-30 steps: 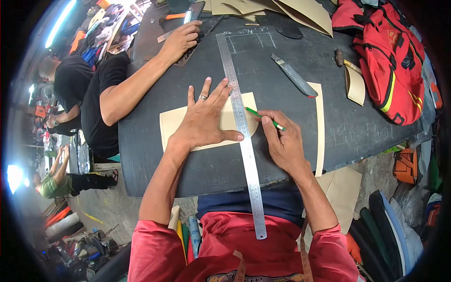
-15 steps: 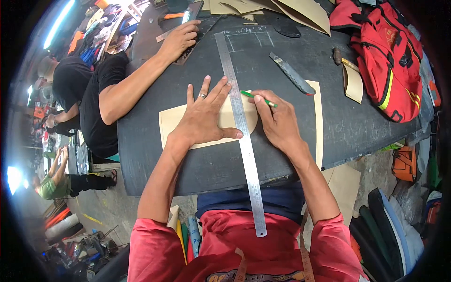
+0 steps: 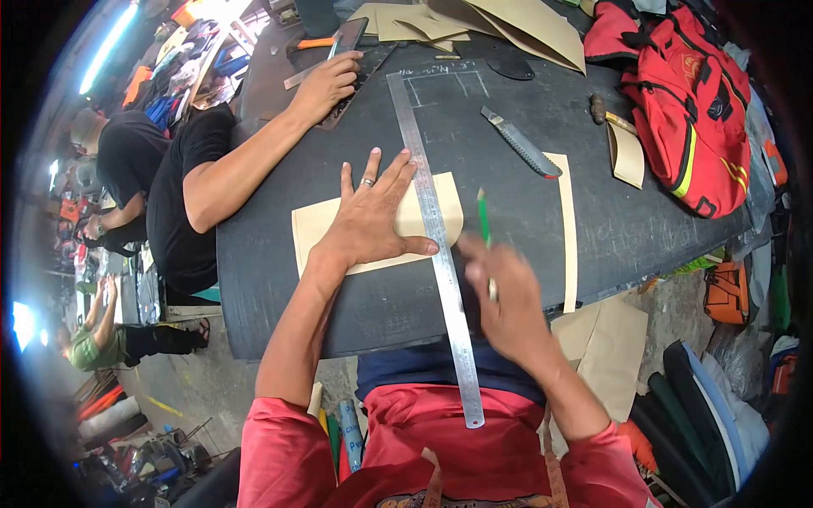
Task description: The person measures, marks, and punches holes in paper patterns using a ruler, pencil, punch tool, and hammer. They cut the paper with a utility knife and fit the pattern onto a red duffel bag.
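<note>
My left hand (image 3: 373, 220) lies with fingers spread over a beige paper piece (image 3: 318, 233), its fingertips and thumb touching the edge of a long steel ruler (image 3: 450, 296). The ruler crosses the paper's right part and reaches past the table edge over my lap. To the right of the ruler, my right hand (image 3: 506, 296), blurred, holds a green pencil (image 3: 483, 216) whose tip points away from me, apart from the paper. A grey utility knife (image 3: 518, 141) and a narrow beige strip (image 3: 569, 237) lie farther right.
A co-worker's arm (image 3: 254, 161) rests on the dark table (image 3: 288, 322) at the left, near a phone (image 3: 349, 35). Beige sheets (image 3: 508, 25) lie at the far side. A hammer (image 3: 611, 114) and a red bag (image 3: 690, 110) are at the right.
My right hand has pulled back toward me, away from the paper and the ruler's edge, and the pencil has turned more upright in view. My left hand keeps its place on the paper.
</note>
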The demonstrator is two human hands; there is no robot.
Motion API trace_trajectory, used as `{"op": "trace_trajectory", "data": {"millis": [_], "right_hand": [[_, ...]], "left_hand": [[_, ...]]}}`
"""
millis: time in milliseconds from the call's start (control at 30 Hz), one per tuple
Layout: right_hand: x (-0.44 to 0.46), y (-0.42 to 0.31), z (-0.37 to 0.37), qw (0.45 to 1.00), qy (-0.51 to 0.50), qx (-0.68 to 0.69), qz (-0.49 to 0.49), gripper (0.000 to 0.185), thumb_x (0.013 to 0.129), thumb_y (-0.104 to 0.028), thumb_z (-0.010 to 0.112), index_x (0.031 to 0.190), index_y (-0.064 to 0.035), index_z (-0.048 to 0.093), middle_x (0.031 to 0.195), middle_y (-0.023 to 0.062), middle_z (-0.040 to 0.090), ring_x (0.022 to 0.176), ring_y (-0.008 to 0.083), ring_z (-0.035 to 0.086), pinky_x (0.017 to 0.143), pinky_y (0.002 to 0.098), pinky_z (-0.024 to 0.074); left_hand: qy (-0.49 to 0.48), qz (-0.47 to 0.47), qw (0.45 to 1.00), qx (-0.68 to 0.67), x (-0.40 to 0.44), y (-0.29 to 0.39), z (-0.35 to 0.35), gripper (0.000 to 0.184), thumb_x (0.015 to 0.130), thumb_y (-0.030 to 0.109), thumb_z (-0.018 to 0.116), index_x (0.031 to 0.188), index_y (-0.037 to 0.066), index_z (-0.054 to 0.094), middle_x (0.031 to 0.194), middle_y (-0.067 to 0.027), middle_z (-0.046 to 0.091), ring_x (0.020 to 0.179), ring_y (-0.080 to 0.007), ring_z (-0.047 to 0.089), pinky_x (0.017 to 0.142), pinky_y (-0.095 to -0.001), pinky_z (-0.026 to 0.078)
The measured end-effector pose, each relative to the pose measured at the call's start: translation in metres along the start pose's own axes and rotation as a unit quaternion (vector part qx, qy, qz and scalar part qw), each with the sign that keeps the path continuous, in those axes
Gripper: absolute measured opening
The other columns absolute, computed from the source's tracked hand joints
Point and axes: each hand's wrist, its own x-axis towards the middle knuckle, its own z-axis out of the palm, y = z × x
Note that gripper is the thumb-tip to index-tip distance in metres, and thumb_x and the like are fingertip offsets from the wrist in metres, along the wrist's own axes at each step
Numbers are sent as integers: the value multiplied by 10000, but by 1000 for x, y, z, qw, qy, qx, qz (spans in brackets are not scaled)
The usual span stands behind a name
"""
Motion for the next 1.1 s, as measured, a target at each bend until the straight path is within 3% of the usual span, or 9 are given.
{"op": "trace_trajectory", "data": {"millis": [167,333,667,733,800,867,933,1033,1100], "right_hand": [[-74,-35,7,995,-48,-83,26,411,884,-133,790,1265,-27,677,1215,185,664,962,371,635,859,471,519],[-85,-28,-4,982,39,22,181,448,816,7,734,1255,-17,645,1299,210,651,1147,406,678,960,434,564],[-45,2,-65,976,80,-199,41,416,846,-14,772,1239,13,637,1214,203,663,1170,423,603,998,483,480],[-47,-11,-86,968,112,-219,51,373,887,-119,812,1205,1,658,1131,173,698,1177,392,594,980,466,471],[-60,-23,-104,971,86,-68,212,235,955,-171,768,1109,-8,696,1060,174,700,1124,360,607,946,437,481],[-73,-30,-117,979,63,-128,147,251,1038,-254,681,1008,-6,711,1021,179,613,1018,326,608,896,405,494],[-90,-35,-128,965,32,-203,162,278,1061,-261,637,1038,12,690,1029,128,545,967,282,585,901,380,485],[-124,-12,-141,970,129,-23,204,229,1076,-201,612,1118,18,661,1039,57,539,915,165,539,847,320,465],[-148,-19,-158,957,133,35,256,198,1094,-166,589,1156,1,677,916,-15,536,832,86,498,790,236,426]], "left_hand": [[31,13,999,-9,-3,1,3,1326,649,861,791,1644,83,390,1735,-151,319,1618,-446,206,1276,-714,75],[122,4,990,-66,-16,12,3,876,848,618,791,1474,33,609,1534,-163,523,1489,-390,422,1263,-667,218],[-2,69,996,-54,-26,5,-18,726,875,441,803,1507,140,608,1538,-84,528,1496,-323,413,1273,-673,197],[-23,33,998,-58,-26,13,-26,906,833,587,805,1575,148,528,1591,-109,489,1545,-350,365,1243,-751,175],[15,4,999,-49,-20,31,-16,956,812,661,781,1574,144,525,1589,-141,481,1541,-368,367,1233,-767,168],[89,-14,996,-16,-19,46,10,1056,784,806,703,1571,129,514,1586,-224,447,1535,-409,362,1211,-802,143],[142,-16,990,18,-11,55,31,966,834,753,692,1558,137,525,1598,-218,428,1534,-423,359,1215,-794,147],[149,16,988,26,-8,57,34,821,904,637,691,1551,154,536,1558,-200,501,1488,-410,439,1235,-746,194],[35,14,999,-23,-16,80,-12,702,897,393,733,1522,121,564,1619,-209,430,1507,-387,418,1257,-613,252]]}}
